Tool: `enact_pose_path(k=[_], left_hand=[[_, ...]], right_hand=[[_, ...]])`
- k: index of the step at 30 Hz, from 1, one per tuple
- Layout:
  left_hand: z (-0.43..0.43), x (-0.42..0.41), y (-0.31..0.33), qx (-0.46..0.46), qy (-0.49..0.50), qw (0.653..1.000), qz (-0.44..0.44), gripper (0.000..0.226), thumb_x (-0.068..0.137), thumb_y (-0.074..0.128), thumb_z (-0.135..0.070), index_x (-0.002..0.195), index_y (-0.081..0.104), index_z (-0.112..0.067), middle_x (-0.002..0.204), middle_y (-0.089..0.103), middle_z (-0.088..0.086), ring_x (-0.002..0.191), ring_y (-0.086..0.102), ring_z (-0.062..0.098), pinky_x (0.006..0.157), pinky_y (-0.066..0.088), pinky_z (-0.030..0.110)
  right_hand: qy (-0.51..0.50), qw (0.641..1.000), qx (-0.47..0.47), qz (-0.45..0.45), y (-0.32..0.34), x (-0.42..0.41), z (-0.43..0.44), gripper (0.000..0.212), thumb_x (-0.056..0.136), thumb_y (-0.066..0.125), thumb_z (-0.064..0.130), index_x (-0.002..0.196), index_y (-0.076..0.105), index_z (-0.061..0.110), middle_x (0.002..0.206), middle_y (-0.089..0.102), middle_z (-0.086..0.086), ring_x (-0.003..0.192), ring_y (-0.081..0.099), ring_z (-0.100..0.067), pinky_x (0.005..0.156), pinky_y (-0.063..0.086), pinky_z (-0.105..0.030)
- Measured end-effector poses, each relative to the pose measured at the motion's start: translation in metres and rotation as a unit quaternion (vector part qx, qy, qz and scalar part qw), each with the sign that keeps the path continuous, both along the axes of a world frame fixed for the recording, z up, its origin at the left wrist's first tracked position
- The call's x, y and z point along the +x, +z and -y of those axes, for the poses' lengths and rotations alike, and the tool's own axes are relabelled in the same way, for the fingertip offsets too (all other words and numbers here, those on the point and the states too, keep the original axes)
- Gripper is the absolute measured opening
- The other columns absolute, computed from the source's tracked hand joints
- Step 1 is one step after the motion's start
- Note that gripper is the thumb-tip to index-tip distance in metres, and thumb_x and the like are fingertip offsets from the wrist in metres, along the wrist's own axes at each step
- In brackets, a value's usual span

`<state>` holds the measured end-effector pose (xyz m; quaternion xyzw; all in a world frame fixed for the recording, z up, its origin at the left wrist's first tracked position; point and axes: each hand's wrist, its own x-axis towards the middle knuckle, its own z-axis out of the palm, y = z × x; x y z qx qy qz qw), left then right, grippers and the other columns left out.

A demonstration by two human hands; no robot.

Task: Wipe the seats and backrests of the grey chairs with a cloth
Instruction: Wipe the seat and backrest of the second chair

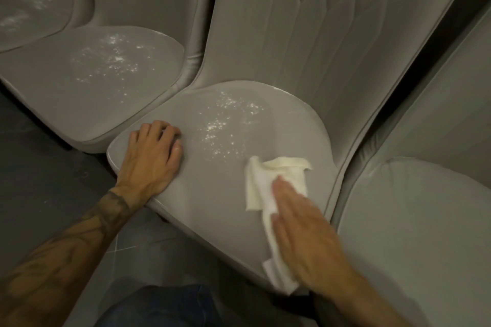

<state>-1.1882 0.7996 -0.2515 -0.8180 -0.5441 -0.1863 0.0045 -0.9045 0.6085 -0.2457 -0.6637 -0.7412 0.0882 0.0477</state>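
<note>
Head view: nearest, the right hand (300, 223) lay flat on the crumpled white cloth (261, 180). Its fingers were straight and close together, pressing rather than pinching, probably so the whole palm could drive the rag across the fabric. The cloth spread out beyond and to the left of those fingertips, on the rounded grey upholstered seat (212, 194) of the middle chair. Across the seat, the left hand (152, 151) rested on the front-left edge with fingers bent and slightly apart, tips on the cushion and gripping nothing; it seemed to steady the chair against the wiping push. A patch of pale specks (225, 125) lay just beyond the cloth, between the two hands' fingertips, apparently unwiped. Farther off rose the tall grey stitched backrest (305, 34).
</note>
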Motion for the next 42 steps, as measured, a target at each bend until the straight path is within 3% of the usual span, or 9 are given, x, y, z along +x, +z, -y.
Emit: enact_pose_path(k=[7, 12, 17, 21, 23, 27, 31, 36, 42], left_hand=[[-0.001, 0.0, -0.003, -0.007, 0.0, 1.0, -0.004, 0.034, 0.102, 0.039, -0.033, 0.117, 0.061, -0.013, 0.116, 0.056, 0.009, 0.1, 0.049, 0.03, 0.086, 0.039, 0.047], [-0.003, -0.001, -0.005, -0.001, 0.002, 1.0, -0.009, 0.033, 0.102, 0.039, -0.033, 0.117, 0.061, -0.014, 0.116, 0.055, 0.009, 0.099, 0.048, 0.03, 0.086, 0.038, 0.047], [0.001, 0.0, -0.004, -0.008, -0.004, 1.0, -0.001, 0.034, 0.102, 0.038, -0.033, 0.117, 0.061, -0.013, 0.116, 0.055, 0.008, 0.1, 0.048, 0.029, 0.086, 0.039, 0.047], [0.001, 0.0, -0.001, -0.021, 0.001, 1.0, 0.003, 0.036, 0.102, 0.037, -0.034, 0.118, 0.062, -0.013, 0.118, 0.055, 0.008, 0.102, 0.049, 0.027, 0.089, 0.039, 0.045], [0.001, 0.0, 0.0, -0.021, 0.002, 1.0, 0.002, 0.036, 0.102, 0.037, -0.033, 0.117, 0.062, -0.013, 0.118, 0.056, 0.007, 0.102, 0.05, 0.028, 0.088, 0.039, 0.046], [0.001, -0.002, -0.002, -0.014, -0.002, 1.0, 0.001, 0.034, 0.102, 0.037, -0.033, 0.116, 0.061, -0.014, 0.117, 0.055, 0.006, 0.1, 0.049, 0.026, 0.086, 0.039, 0.046], [0.0, -0.003, -0.004, -0.018, 0.0, 1.0, 0.0, 0.034, 0.102, 0.035, -0.034, 0.117, 0.06, -0.016, 0.117, 0.054, 0.005, 0.099, 0.047, 0.024, 0.085, 0.038, 0.043], [0.0, -0.004, -0.004, -0.017, -0.005, 1.0, 0.002, 0.033, 0.102, 0.036, -0.034, 0.116, 0.06, -0.016, 0.118, 0.055, 0.005, 0.099, 0.049, 0.024, 0.085, 0.041, 0.045], [0.0, -0.003, -0.003, -0.023, -0.005, 1.0, 0.015, 0.033, 0.102, 0.036, -0.034, 0.116, 0.06, -0.016, 0.119, 0.055, 0.004, 0.101, 0.049, 0.025, 0.089, 0.04, 0.045]], right_hand=[[0.014, 1.0, 0.013, -0.005, -0.008, -0.046, 0.017, 0.061, 0.109, 0.023, 0.039, 0.162, 0.019, 0.009, 0.171, 0.013, -0.01, 0.159, 0.014, -0.026, 0.128, 0.021, -0.043], [0.052, 0.998, -0.03, -0.017, 0.001, -0.06, 0.006, 0.065, 0.107, 0.005, 0.048, 0.163, -0.012, 0.019, 0.17, -0.024, 0.003, 0.158, -0.02, -0.016, 0.131, -0.004, -0.039], [-0.078, 0.997, 0.0, 0.021, 0.006, 0.008, 0.02, 0.063, 0.105, 0.026, 0.035, 0.153, 0.039, -0.002, 0.163, 0.033, -0.019, 0.151, 0.037, -0.032, 0.115, 0.045, -0.05], [-0.108, 0.994, -0.028, 0.011, -0.004, -0.005, -0.036, 0.07, 0.105, 0.002, 0.046, 0.164, 0.002, 0.007, 0.172, -0.003, -0.013, 0.161, 0.0, -0.025, 0.132, 0.007, -0.04], [-0.106, 0.994, -0.033, -0.001, 0.001, -0.021, -0.071, 0.068, 0.108, 0.007, 0.046, 0.164, -0.006, 0.01, 0.172, -0.01, -0.011, 0.161, -0.008, -0.024, 0.131, -0.002, -0.037], [-0.087, 0.995, -0.039, 0.029, 0.005, -0.014, -0.052, 0.078, 0.102, -0.005, 0.055, 0.164, 0.001, 0.008, 0.173, -0.003, -0.012, 0.161, 0.0, -0.024, 0.132, 0.007, -0.039], [-0.119, 0.992, -0.03, 0.021, 0.012, -0.002, -0.012, 0.083, 0.1, 0.003, 0.057, 0.16, 0.028, 0.006, 0.169, 0.022, -0.016, 0.158, 0.021, -0.028, 0.128, 0.025, -0.042], [-0.085, 0.996, -0.002, -0.015, -0.002, -0.007, -0.05, 0.067, 0.104, -0.004, 0.051, 0.164, -0.012, 0.02, 0.172, -0.014, 0.001, 0.16, -0.012, -0.014, 0.131, 0.0, -0.034], [-0.189, 0.982, 0.002, -0.031, -0.001, 0.019, -0.13, 0.063, 0.11, 0.021, 0.034, 0.165, 0.001, 0.012, 0.174, 0.002, -0.006, 0.161, 0.003, -0.022, 0.13, 0.007, -0.041]])
